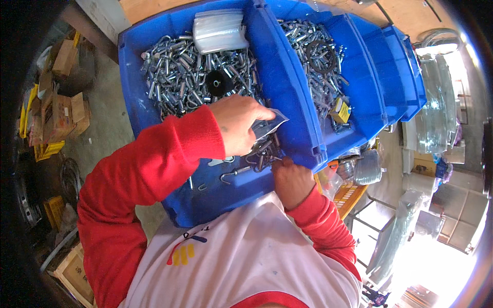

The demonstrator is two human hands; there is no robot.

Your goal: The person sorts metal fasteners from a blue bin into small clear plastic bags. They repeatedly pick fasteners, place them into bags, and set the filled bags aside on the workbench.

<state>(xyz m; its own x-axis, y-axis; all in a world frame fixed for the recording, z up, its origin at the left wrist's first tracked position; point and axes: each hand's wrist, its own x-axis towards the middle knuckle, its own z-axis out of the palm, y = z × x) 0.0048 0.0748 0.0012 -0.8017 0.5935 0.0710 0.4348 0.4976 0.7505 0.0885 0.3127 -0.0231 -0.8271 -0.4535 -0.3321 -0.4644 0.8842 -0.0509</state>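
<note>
My left hand (239, 123) is closed on a small clear plastic bag (272, 126), its index finger stretched along the film. Beneath it is a blue bin (177, 205) heaped with shiny metal hook bolts (174, 77). My right hand (292, 182) is closed at the bin's front right, against a small cluster of hook bolts (264, 155). Metal shows at its fingertips, but what they grip is hidden. A few loose hooks (235, 174) lie on the bin floor between my arms.
A stack of clear plastic bags (220, 32) and a black round piece (219, 83) rest on the heap. Rightward, another blue bin (354, 66) holds bolts, a black ring (322, 57) and a yellow box (340, 111). Cardboard boxes (64, 115) stand at left.
</note>
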